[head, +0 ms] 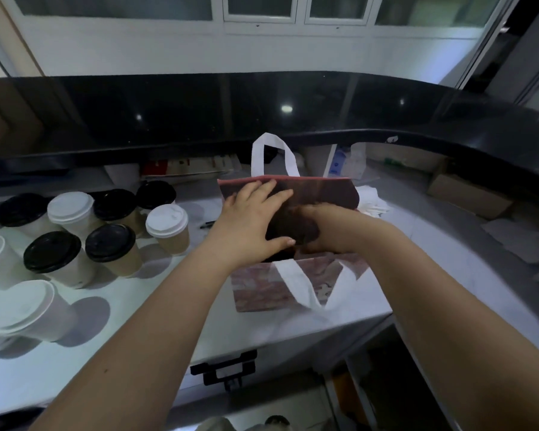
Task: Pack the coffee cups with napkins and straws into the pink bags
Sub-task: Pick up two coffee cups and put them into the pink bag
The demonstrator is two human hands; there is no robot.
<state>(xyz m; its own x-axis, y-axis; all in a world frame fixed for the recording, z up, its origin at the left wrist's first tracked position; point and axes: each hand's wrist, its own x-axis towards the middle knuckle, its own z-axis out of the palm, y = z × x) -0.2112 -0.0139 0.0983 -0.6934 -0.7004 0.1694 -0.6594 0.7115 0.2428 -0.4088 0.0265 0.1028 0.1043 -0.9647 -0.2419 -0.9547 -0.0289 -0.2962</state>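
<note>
A white counter (137, 346) fills the lower half of the view, its near edge running diagonally across the lower right. A raised black ledge (199, 113) bounds its far side and curves round to the right. The pink bag (262, 290) stands upright near the counter's front edge, mouth open and interior dark, with one white handle (257, 150) rising from the far rim and the other (296, 281) folded down over the near face. The coffee cups (112, 244), with black and white lids, stand grouped on the left, well apart from the bag, and a bare strip of counter lies between them. A cardboard box (464, 194) sits under the ledge at far right. The left hand (255, 219) lies over the left side of the bag's mouth, fingers straight and spread wide and the thumb along the near rim. The right hand (321, 225) reaches into the mouth from the right; its fingers are hidden in the dark interior, so their state cannot be told. Crumpled white napkins (371, 200) lie just beside the bag's far right corner. A dark pen (207, 224) lies on the bare strip left of the bag.
</note>
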